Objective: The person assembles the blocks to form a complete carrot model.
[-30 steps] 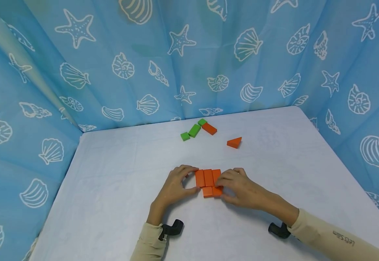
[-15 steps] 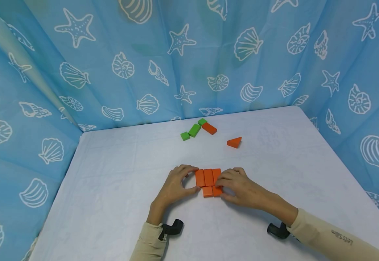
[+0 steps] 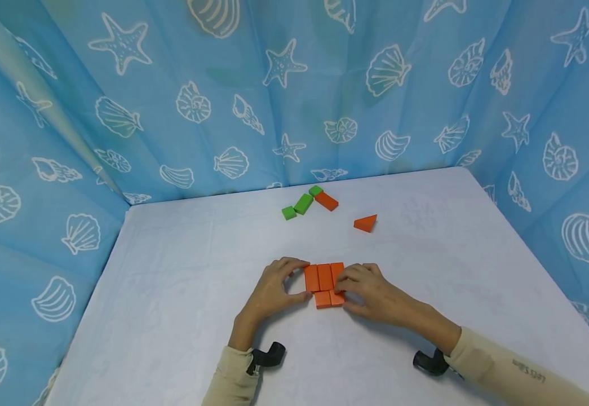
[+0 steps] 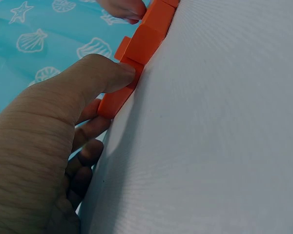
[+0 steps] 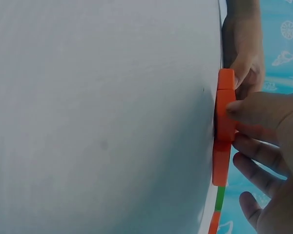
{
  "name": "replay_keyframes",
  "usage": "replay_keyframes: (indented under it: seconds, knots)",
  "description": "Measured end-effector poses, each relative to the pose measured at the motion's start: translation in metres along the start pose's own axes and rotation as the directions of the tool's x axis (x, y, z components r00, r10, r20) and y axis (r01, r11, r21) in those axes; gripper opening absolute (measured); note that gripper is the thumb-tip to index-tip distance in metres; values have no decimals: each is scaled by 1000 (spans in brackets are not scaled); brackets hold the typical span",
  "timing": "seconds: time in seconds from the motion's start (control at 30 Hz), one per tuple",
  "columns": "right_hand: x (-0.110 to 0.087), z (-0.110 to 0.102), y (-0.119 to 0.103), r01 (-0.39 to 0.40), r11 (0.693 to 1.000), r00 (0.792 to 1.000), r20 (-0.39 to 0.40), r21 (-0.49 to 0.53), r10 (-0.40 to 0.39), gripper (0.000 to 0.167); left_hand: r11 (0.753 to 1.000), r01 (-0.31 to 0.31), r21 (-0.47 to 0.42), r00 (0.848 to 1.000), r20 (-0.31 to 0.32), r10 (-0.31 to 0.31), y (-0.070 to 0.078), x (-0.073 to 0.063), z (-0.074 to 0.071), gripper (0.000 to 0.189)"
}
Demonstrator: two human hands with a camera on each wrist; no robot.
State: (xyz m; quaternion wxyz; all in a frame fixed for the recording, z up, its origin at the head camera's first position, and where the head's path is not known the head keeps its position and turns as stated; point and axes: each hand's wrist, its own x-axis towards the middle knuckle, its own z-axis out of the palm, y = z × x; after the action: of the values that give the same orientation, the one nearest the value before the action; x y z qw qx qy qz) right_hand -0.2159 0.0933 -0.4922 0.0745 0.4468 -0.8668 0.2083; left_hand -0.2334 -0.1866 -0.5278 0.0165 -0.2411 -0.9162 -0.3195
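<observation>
Several orange blocks lie flat together on the white table in the head view: three upright-standing oblongs in a far row, and two pieces in a nearer row. My left hand point(image 3: 274, 287) pinches the leftmost oblong block point(image 3: 311, 278) end to end between thumb and fingers. On the other side, my right hand point(image 3: 375, 293) holds the right block of the near row point(image 3: 337, 299), its fingers covering part of it and of the far row's right block point(image 3: 337, 270). The left near block point(image 3: 322, 299) is untouched. In the right wrist view the thumb presses an orange block point(image 5: 225, 124) from the near side.
Farther back lie green blocks point(image 3: 304, 203) and an orange oblong block point(image 3: 327, 201). An orange wedge-shaped block point(image 3: 366, 223) lies to their right. A blue curtain point(image 3: 193, 141) with shell patterns hangs around the table point(image 3: 182, 304).
The right hand and forearm have shifted very slightly left, and the near-row right block sits a little straighter. The left hand keeps its place.
</observation>
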Motion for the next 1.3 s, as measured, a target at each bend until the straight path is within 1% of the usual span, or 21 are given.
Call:
replay_keyframes:
  seconds: [0.1, 0.2, 0.27, 0.37, 0.47, 0.6, 0.7, 0.83, 0.97, 1.1, 1.3]
  knots:
    - [-1, 2, -1, -2, 1000, 1000, 7, -4, 2, 28, 1000, -2, -2, 1000, 5, 2, 1, -1, 0, 59]
    - [1, -1, -2, -11, 1000, 1000, 16, -14, 11, 29, 1000, -4, -3, 1000, 6, 4, 2, -2, -1, 59]
    - [6, -6, -3, -34, 999, 999, 24, -17, 34, 30, 1000, 0, -1, 1000, 3, 0, 2, -1, -2, 60]
    - [19, -17, 0, -80, 996, 996, 22, -23, 81, 31, 1000, 4, -4, 1000, -4, -4, 2, -1, -2, 60]
    - [32, -26, 8, -131, 991, 991, 11, -23, 131, 28, 1000, 16, -5, 1000, -3, -16, 0, -2, -2, 59]
    - [46, -30, 28, -187, 981, 982, -3, -43, 187, 24, 1000, 7, -11, 1000, 0, -7, 0, -3, -1, 58]
    - [56, -32, 43, -235, 969, 972, -4, -78, 236, 24, 1000, -14, -9, 1000, -9, 14, 1, -2, 0, 58]
    - [71, -34, 62, -290, 951, 957, -6, -110, 291, 25, 1000, -20, 5, 1000, -12, 21, 1, -1, 1, 58]
    - [88, -34, 78, -345, 931, 938, -7, -121, 347, 27, 1000, -11, 6, 1000, -3, 11, 0, -2, 1, 58]
    - [105, -34, 91, -402, 907, 914, 10, -125, 406, 29, 1000, -6, 3, 1000, 0, 6, 0, -2, 2, 58]
    - [126, -27, 109, -465, 874, 883, 4, -143, 470, 34, 1000, 23, 2, 1000, 14, -23, 1, -1, 1, 58]
